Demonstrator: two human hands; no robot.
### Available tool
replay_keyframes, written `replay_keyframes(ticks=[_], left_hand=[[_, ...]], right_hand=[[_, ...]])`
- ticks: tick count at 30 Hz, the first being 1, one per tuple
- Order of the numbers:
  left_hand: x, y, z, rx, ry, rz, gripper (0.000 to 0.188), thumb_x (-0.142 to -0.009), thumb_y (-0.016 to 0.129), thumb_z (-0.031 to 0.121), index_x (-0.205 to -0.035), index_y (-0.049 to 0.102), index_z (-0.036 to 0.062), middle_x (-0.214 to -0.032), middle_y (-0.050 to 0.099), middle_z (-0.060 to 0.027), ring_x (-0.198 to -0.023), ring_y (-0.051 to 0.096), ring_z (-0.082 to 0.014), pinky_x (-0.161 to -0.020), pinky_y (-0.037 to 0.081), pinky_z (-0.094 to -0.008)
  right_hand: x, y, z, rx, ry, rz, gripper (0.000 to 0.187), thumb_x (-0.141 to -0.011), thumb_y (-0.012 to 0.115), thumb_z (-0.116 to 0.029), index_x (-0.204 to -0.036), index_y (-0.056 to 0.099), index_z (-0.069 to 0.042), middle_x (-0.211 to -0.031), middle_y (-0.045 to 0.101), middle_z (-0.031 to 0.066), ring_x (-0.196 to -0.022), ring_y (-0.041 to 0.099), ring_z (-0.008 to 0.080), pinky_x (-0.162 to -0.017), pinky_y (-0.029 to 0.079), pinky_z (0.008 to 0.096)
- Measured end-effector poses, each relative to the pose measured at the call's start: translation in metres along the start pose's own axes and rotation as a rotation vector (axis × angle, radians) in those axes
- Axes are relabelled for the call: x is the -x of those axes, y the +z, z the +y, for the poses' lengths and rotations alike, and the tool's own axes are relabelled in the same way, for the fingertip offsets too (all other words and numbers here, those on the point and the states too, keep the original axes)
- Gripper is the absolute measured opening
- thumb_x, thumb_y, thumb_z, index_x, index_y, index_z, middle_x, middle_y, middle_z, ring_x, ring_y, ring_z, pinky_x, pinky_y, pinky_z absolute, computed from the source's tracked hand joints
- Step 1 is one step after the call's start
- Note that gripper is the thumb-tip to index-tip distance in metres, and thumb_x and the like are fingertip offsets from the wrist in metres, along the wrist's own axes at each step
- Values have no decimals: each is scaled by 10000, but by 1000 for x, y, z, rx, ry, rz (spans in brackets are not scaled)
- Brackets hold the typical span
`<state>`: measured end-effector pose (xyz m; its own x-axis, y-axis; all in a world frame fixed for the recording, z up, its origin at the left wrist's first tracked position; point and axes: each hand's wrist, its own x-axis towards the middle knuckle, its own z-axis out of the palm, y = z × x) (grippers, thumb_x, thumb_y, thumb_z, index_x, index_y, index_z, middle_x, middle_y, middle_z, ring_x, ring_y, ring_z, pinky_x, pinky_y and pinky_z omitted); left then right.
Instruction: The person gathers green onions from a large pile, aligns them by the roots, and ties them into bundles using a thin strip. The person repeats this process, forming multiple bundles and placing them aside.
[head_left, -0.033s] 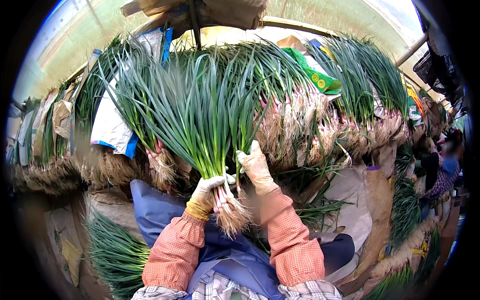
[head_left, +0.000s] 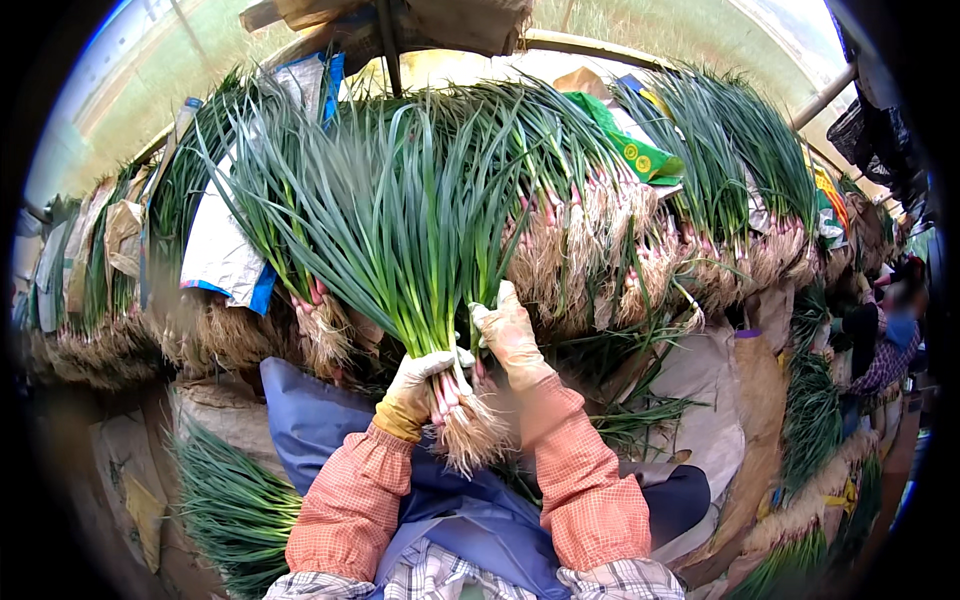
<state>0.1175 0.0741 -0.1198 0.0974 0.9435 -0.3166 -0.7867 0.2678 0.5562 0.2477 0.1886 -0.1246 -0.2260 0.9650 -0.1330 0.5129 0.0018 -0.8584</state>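
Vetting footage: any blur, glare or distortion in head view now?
Head view: green leafy, pink-bulbed bundle mostly sharp, hazy smudge over some upper leaves; head view: pale backdrop washed out top right; head view: long yellowish rail bowed by the fisheye.

Bright daylight comes in up top, upper right's pretty blown out, fisheye bends the edges, smudgy blur over some leaves (head_left: 400,220).

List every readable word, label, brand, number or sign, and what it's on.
No words or numbers I can make out.
Green sack: two round yellow emblems, detail too small to read.
Yellow-and-red packaging, right: markings too small and blurred.
White sack with blue edging: nothing legible.
Bunch of garlic-like greens in the left hand: no label visible.
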Motion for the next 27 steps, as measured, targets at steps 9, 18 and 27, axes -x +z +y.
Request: replay_keyframes(ticks=[9, 18, 27], left_hand=[[-10, 3, -19, 6, 29, 49, 248, -820, 620, 166, -898, 636, -68, -919, 677, -223, -762, 658, -293, -769, 559, -412], [-8, -9, -24, 195, -8, 35, 257, -827, 601, 197, -913, 618, -44, -950, 667, -206, -814, 653, -310, -842, 531, -446], [-6, 3, -19, 117, 48, 94, 282, -810, 633, 202, -921, 635, -57, -888, 670, -228, -743, 652, -327, -730, 551, -419]], right_hand=[[9, -24, -18, -720, 344, -315, 267, -843, 709, -176, -1038, 583, -43, -795, 605, 5, -555, 509, 74, -496, 409, 211], [37, -5, -17, -1499, 224, -145, 358, -992, 482, -235, -1239, 546, 16, -985, 640, 66, -859, 599, 159, -797, 481, 280], [-9, -72, 10, -1222, 60, -126, 389, -1006, 446, -225, -1229, 529, 82, -459, 318, -93, -367, 235, 20, -366, 214, 198]])
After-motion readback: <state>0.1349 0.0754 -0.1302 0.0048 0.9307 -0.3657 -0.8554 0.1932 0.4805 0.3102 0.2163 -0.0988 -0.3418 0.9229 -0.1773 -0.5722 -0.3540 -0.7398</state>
